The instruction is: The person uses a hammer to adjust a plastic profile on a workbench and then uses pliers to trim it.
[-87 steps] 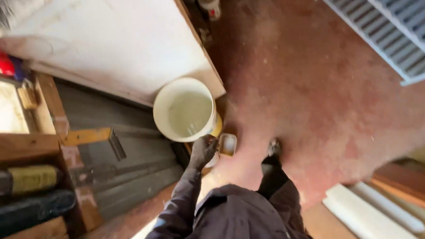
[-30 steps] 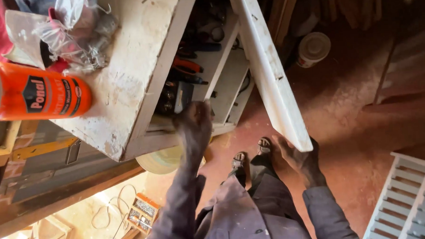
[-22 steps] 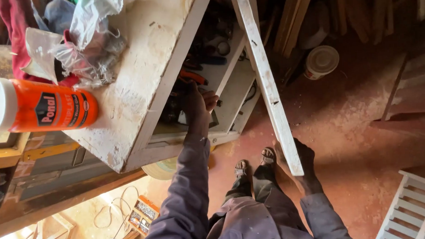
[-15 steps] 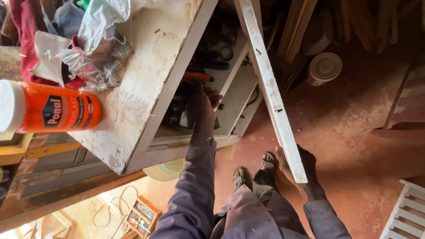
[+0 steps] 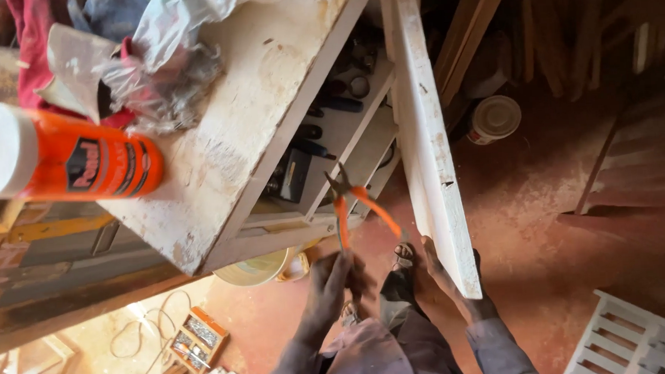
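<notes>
My left hand (image 5: pixel 335 278) grips one orange handle of a pair of pliers (image 5: pixel 350 203), jaws pointing up toward the open shelf (image 5: pixel 346 145) under the workbench. The pliers' other handle splays out to the right. My right hand (image 5: pixel 456 286) holds the lower end of a long white board (image 5: pixel 427 138) that leans upright beside the bench. The white, scuffed workbench top (image 5: pixel 247 116) fills the upper left.
An orange glue bottle (image 5: pixel 69 157) lies on the bench beside plastic bags (image 5: pixel 166 59) and red cloth. A white tub (image 5: pixel 257 269) sits below the bench; a tin (image 5: pixel 494 118) stands on the red floor. A white louvred panel (image 5: pixel 638 342) lies at lower right.
My left hand reached into the shelf under the bench and has drawn back out holding the orange-handled pliers. The right hand has kept hold of the white board.
</notes>
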